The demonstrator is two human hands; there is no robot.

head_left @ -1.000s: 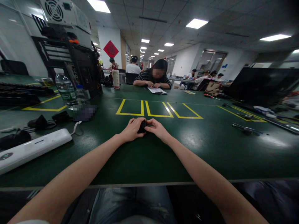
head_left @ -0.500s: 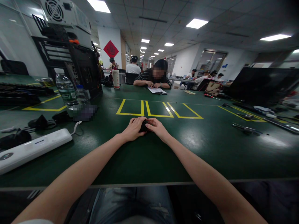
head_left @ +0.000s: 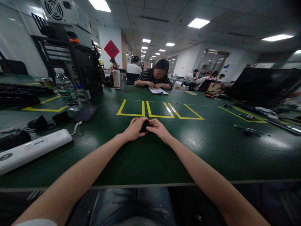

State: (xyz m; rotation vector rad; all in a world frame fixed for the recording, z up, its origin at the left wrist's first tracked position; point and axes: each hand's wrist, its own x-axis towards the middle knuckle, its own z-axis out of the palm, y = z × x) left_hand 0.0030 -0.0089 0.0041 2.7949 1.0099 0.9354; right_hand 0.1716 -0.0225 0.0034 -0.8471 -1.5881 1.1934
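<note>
A small black rounded object sits between my two hands at the middle of the green table. Its kind does not show, since fingers cover much of it. My left hand is wrapped round its left side, thumb at the near edge. From the right, my right hand holds it with bent fingers and thumb. Just beyond my hands, yellow tape outlines mark the tabletop.
At left lie a white power strip, black adapters, water bottles and a computer case. A person sits opposite with a clipboard. On the right are metal tools and a dark monitor.
Both hands stay in nearly the same place. The black object has shifted or turned slightly between them, and more of its rounded surface shows now.
</note>
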